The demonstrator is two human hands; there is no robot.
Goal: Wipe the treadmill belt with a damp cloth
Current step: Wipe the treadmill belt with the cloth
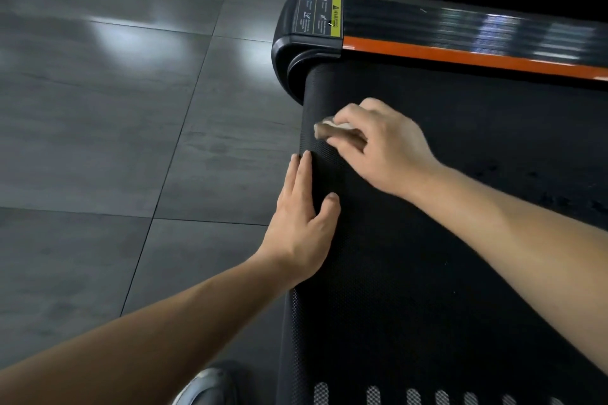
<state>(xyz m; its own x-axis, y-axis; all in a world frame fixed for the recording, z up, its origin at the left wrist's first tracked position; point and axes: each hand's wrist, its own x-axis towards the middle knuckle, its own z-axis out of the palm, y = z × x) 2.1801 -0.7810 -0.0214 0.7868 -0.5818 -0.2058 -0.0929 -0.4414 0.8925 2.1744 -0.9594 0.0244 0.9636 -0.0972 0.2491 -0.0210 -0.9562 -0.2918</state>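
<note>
Head view puts you at the rear end of the treadmill, where the black belt [427, 256] curves down over the roller. Your left hand [302, 233] lies flat on that curved edge, fingers straight and close together, thumb resting on the belt top, holding nothing. Your right hand [385, 148] has its fingers curled round a small pale cloth [332, 130], bunched so that only a bit shows past the fingertips. The cloth is blurred, so how much of it touches the belt cannot be told. It sits at the belt's end, just beyond your left fingertips and near the black end cap [289, 52] with its warning label [320, 15]. The orange-striped side rail [460, 56] runs along the belt's far side.

This looks like the wiping step itself, worked at the far corner of the rear edge. The next move likely calls for pressing the cloth down and drawing it across the belt's width while your left hand braces. Opening the cloth out would cover more in each pass.
</note>
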